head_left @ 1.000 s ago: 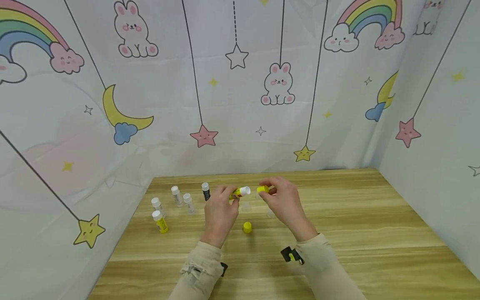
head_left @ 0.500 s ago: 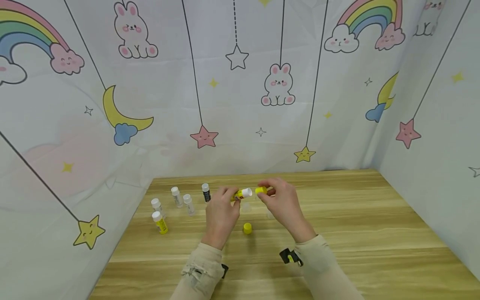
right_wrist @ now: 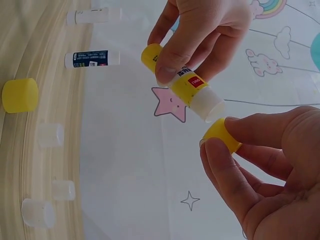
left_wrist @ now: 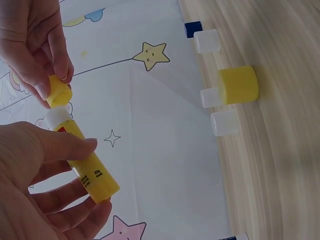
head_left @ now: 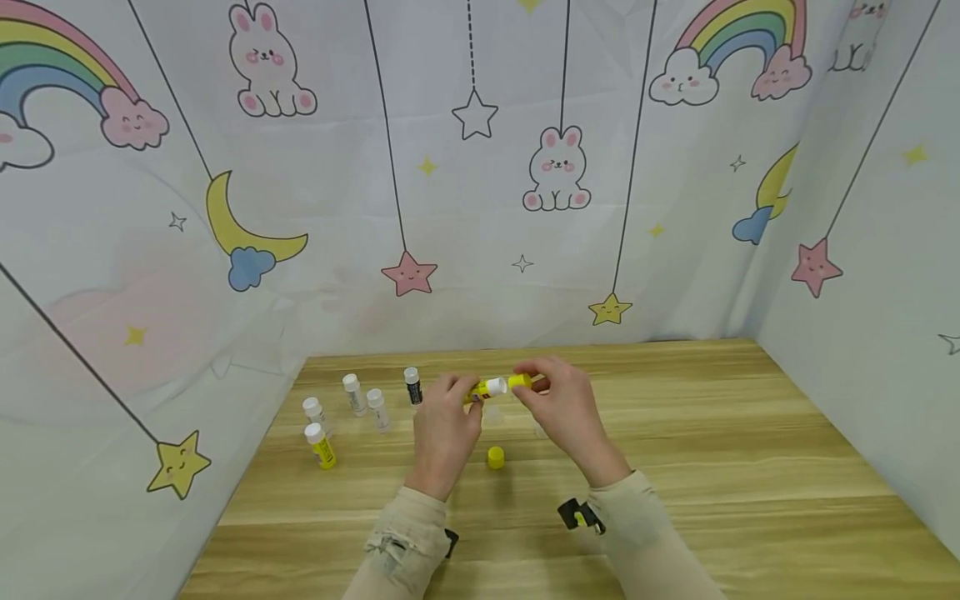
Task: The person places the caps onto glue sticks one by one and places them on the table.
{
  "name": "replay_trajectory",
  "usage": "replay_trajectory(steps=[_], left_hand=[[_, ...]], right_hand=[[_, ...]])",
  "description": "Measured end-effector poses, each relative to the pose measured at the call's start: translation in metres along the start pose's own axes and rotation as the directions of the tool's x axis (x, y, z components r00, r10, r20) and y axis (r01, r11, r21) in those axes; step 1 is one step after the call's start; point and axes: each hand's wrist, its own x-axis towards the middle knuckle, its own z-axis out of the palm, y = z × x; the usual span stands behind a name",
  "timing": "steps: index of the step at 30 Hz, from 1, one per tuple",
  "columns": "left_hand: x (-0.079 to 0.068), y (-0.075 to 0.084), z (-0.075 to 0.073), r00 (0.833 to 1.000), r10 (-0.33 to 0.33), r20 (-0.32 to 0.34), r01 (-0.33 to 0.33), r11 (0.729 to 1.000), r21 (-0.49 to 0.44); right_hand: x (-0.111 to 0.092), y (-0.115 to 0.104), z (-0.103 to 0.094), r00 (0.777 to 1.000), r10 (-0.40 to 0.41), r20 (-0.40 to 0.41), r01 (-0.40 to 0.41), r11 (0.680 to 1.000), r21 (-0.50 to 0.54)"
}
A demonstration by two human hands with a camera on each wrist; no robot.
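My left hand [head_left: 447,429] grips a yellow glue stick [left_wrist: 92,172] by its body, tilted, with the white end pointing right toward the other hand. Between thumb and fingers my right hand [head_left: 566,412] pinches a yellow cap [right_wrist: 223,135]. In the right wrist view the cap sits right at the white end [right_wrist: 207,104] of the glue stick; whether they touch I cannot tell. Both are held above the table. A second yellow cap [head_left: 496,457] stands on the table below the hands.
Several glue sticks stand upright at the left: a yellow one [head_left: 321,447], white ones such as this white glue stick [head_left: 354,395], and a dark one [head_left: 413,387]. Translucent caps [right_wrist: 38,213] and a dark blue cap [left_wrist: 193,29] lie on the wooden table [head_left: 712,467]. A printed curtain [head_left: 495,308] hangs behind.
The cap in my right hand has moved slightly left, and the glue stick slightly right, so the gap between them has narrowed. Things on the table have stayed in place.
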Motion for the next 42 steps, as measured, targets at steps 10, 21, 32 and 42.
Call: replay_trajectory(steps=[10,21,32,42], left_hand=[[0.0004,0.0021,-0.0009,1.000,0.002,0.013,-0.002,1.000,0.011],[-0.0010,0.0045,0.0021,1.000,0.006,0.022,-0.006,1.000,0.019],[0.0001,0.0067,0.0017,1.000,0.000,0.023,-0.001,1.000,0.014],[0.0000,0.0084,0.0003,1.000,0.003,0.025,-0.003,1.000,0.018]], right_hand=[[-0.0010,-0.0022,0.0010,1.000,-0.001,0.016,0.000,0.999,0.033],[-0.0022,-0.0014,0.0021,1.000,-0.008,-0.001,0.008,0.999,0.037],[-0.0011,-0.0028,0.0014,1.000,-0.015,-0.023,0.016,1.000,0.017],[-0.0008,-0.0028,0.0014,1.000,-0.011,-0.024,0.012,1.000,0.014]])
